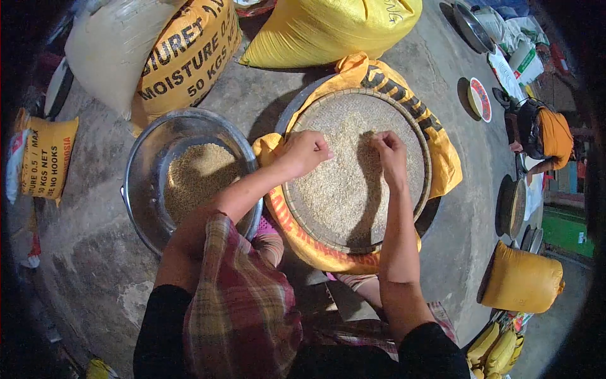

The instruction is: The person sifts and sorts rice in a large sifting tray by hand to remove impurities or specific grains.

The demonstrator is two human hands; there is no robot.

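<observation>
A round woven tray (427,183) holds a spread layer of pale grain (344,196) and rests on a yellow printed sack (447,165). Over the tray's left part, my left hand (307,153) is closed with its fingertips pinched; whatever is between them is too small to name. My right hand (389,151), also closed in a pinch, is over the right part of the grain, and its contents cannot be made out. Left of the tray stands a metal basin (146,208) with a heap of brownish grain (199,180).
Full sacks, one orange and white (183,57) and one yellow (328,31), stand beyond the basin and tray. At the right are a person in orange (557,139), a red-patterned dish (480,100), a yellow sack (524,278) and bananas (502,350). Another sack (50,158) is far left.
</observation>
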